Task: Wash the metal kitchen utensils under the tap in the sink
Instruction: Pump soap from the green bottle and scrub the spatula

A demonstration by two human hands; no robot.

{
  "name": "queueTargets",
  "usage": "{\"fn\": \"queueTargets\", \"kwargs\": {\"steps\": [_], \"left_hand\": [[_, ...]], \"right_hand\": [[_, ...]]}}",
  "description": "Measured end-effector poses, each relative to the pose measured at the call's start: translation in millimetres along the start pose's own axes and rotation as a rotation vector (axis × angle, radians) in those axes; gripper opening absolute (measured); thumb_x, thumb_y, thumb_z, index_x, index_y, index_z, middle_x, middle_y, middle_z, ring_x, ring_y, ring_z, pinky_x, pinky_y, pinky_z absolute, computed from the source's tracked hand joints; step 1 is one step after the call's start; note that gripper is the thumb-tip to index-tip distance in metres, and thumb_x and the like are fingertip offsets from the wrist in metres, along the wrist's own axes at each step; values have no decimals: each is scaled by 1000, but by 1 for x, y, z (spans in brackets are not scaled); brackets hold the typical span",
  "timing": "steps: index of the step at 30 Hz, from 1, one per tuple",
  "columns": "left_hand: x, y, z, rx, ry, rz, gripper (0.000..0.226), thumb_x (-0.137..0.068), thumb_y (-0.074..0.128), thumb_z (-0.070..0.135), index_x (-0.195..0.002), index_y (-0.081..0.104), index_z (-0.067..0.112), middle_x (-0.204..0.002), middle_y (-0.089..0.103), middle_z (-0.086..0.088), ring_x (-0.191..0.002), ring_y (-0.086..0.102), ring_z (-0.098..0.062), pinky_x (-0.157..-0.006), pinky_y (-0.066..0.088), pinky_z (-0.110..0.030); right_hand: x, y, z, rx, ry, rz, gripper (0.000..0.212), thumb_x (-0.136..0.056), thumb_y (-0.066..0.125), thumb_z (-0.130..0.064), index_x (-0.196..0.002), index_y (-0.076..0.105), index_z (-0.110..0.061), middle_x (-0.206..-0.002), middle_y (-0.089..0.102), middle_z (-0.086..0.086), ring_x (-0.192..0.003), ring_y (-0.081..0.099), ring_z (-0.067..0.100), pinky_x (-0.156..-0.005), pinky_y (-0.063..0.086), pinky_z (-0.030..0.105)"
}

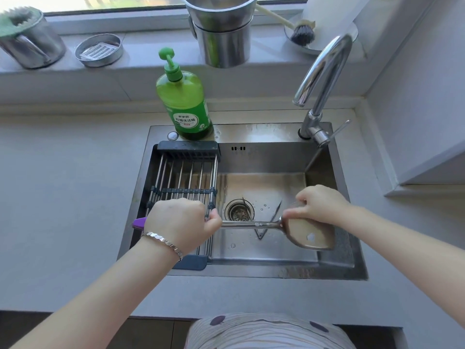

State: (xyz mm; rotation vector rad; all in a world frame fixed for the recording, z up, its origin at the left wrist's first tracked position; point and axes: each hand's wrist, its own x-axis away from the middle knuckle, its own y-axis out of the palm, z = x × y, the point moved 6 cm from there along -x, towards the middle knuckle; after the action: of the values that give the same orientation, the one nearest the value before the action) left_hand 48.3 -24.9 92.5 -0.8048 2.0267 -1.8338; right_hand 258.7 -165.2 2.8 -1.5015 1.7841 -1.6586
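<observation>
Sink: stainless steel sink [264, 159].
Utensil: shiny purple-tipped steel spatula [264, 224], level, blade at 3 o'clock.
Left hand [180, 222]: gripping handle.
Right hand [319, 204]: pinching blade.

Handle of the steel spatula [251, 224] is mostly hidden inside the gripping left hand [178, 222]; only a purple tip shows beyond it. Right hand [319, 205] covers the blade's far edge. Thin V-shaped metal piece [273, 215] beneath the handle: identity unclear. Stacked steel pots [221, 28] cut by top edge. Green soap bottle [183, 96]: label unreadable.
</observation>
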Motion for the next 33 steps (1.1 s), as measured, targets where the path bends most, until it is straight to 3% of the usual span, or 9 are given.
{"fn": "queueTargets", "kwargs": {"steps": [5, 8, 12, 16, 21, 25, 28, 30, 33], "left_hand": [[-7, 6, -5, 71, -91, -48, 50, -84, 34, 48, -44, 37, 17, -41, 35, 5, -38, 32, -10, -42, 26, -16], [-8, 14, -5, 101, -140, -100, 48, -85, 34, 48, -50, 46, 18, -44, 40, 5, -39, 37, -11, -43, 29, -17], [-9, 22, -13, 140, -203, -142, 50, -87, 32, 48, -57, 58, 17, -46, 46, 4, -42, 44, -13, -45, 35, -19], [-13, 21, -17, 146, -213, -127, 52, -87, 31, 48, -54, 57, 16, -44, 46, 4, -41, 44, -13, -45, 33, -18], [-17, 16, -9, 111, -164, -100, 54, -88, 29, 47, -58, 61, 16, -45, 47, 4, -42, 45, -13, -43, 32, -17], [-29, 14, -8, 133, -163, -82, 52, -88, 29, 45, -59, 61, 16, -46, 47, 4, -42, 44, -13, -43, 30, -18], [-34, 21, -8, 172, -166, -136, 51, -89, 29, 44, -63, 63, 16, -48, 49, 3, -44, 47, -14, -45, 34, -19], [-34, 26, -7, 177, -165, -156, 51, -89, 28, 44, -63, 61, 16, -48, 49, 3, -43, 46, -14, -44, 34, -19], [-31, 33, -1, 152, -132, -180, 53, -91, 27, 44, -65, 63, 16, -47, 48, 4, -42, 45, -14, -43, 33, -19]], "right_hand": [[0, -11, 24, -636, 260, 218, 33, -79, 66, -46, -69, 65, -14, -66, 61, -6, -64, 56, 10, -51, 37, 21], [9, 9, 28, -912, 504, 115, 25, -75, 74, -38, -79, 65, -15, -67, 64, -4, -57, 60, 8, -39, 40, 14], [20, 32, 14, -1426, 616, 64, 27, -75, 75, -9, -97, 61, -3, -85, 67, 7, -72, 65, 17, -48, 53, 19], [26, 44, -10, -1854, 627, 205, 18, -74, 65, 17, -78, 57, 1, -83, 63, 12, -70, 63, 22, -52, 58, 22], [22, 34, 0, -1721, 771, 397, 20, -79, 73, -15, -83, 55, -8, -85, 62, 8, -68, 64, 20, -44, 56, 25], [11, 24, 10, -1655, 814, 394, 36, -93, 48, -44, -104, 48, -11, -100, 60, 11, -77, 65, 29, -40, 55, 27], [8, 26, 14, -1670, 774, 408, 27, -96, 46, -38, -105, 48, -12, -102, 58, 10, -81, 64, 27, -44, 56, 26], [6, 29, 15, -1633, 683, 375, 18, -89, 61, -18, -103, 52, -9, -105, 60, 11, -78, 63, 20, -47, 56, 22], [7, 38, 22, -1537, 650, 321, 32, -69, 78, -1, -93, 58, -6, -95, 64, 8, -71, 65, 15, -48, 55, 18]]}}
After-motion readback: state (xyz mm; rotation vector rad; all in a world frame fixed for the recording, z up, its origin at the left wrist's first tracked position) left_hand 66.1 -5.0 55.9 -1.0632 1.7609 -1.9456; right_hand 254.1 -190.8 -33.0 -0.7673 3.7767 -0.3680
